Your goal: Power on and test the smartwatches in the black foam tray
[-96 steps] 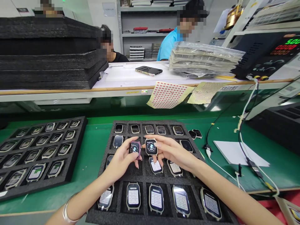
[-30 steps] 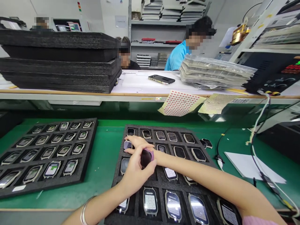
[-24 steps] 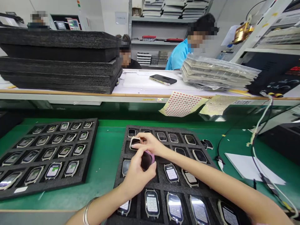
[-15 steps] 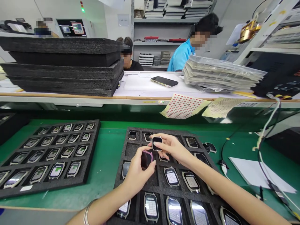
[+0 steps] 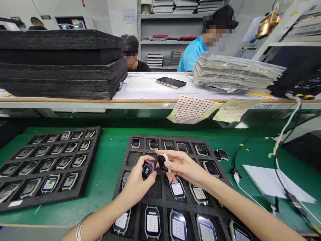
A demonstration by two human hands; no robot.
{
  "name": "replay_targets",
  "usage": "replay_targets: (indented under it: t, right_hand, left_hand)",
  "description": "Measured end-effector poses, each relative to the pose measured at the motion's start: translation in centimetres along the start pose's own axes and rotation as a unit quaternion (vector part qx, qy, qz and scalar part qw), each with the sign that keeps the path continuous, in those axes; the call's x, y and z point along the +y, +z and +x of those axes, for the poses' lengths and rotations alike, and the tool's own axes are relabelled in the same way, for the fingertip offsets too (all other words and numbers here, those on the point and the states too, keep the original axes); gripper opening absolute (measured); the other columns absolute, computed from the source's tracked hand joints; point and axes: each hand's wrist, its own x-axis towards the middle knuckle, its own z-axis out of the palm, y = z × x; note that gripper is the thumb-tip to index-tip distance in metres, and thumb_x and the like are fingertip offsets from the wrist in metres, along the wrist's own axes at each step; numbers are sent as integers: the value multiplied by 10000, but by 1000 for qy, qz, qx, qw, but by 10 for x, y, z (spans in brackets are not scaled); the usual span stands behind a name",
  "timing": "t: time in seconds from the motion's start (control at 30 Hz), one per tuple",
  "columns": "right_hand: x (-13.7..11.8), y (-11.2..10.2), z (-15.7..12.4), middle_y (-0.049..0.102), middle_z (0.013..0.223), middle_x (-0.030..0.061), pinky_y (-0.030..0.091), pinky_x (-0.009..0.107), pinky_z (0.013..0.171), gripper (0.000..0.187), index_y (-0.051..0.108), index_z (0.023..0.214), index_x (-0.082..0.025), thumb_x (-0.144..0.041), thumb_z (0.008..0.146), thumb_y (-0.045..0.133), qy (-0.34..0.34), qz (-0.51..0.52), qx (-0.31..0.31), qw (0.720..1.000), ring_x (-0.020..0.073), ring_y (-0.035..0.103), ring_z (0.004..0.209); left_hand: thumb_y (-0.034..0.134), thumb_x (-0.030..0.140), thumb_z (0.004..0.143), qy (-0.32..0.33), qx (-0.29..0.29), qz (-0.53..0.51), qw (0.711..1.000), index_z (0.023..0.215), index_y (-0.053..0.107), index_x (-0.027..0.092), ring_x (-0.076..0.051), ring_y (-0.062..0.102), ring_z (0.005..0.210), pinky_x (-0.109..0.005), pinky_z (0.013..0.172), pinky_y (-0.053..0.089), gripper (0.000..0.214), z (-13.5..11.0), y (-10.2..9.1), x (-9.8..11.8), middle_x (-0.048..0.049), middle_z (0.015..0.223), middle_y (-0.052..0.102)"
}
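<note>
In my left hand (image 5: 140, 179) is a purple-rimmed smartwatch (image 5: 147, 169), gripped between thumb and fingers, its dark screen lit with a small display. My right hand (image 5: 179, 165) pinches a pale-cased smartwatch (image 5: 162, 163), tilted, with a dark screen. The two watches are close side by side. Both hands hover over a black foam tray (image 5: 136, 201) whose compartments hold several smartwatches. Some of those show white lit screens, such as one watch (image 5: 152, 221) near the front; the back row is dark. My forearms and hands cover part of the tray.
A second foam tray (image 5: 86, 180) with several watches lies to the left. Two loose watch parts (image 5: 221, 154), cables (image 5: 235, 177) and white paper (image 5: 278, 184) are at the right. Stacked black foam (image 5: 57, 67), a phone (image 5: 171, 82) and a blue-shirted person (image 5: 192, 53) are beyond.
The purple-rimmed watch's screen, dark before, now shows a lit display. The pale watch has turned from facing me to a sideways tilt. The whole view has shifted slightly.
</note>
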Motion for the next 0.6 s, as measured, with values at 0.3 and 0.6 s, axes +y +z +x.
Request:
replay_targets:
  t: [0.3, 0.6]
  right_hand:
    - [0, -5, -1, 628, 977, 88, 520, 233, 522, 469, 551, 1267, -194, -272, 826, 693, 7, 24, -17, 1000, 131, 644, 593]
    - [5, -3, -2, 638, 881, 66, 518, 242, 507, 468, 585, 1230, -164, -291, 798, 714, 8, 19, -24, 1000, 123, 622, 531]
  left_hand:
    - [546, 198, 813, -31, 2, -7, 1000, 1126, 481, 213, -70, 395, 480, -220, 484, 321, 319, 2, -8, -1, 23, 842, 523]
    - [520, 130, 776, -1, -27, 16, 1000, 1105, 504, 196, -166, 524, 820, -254, 712, 394, 336, 0, -9, 3, -16, 943, 557]
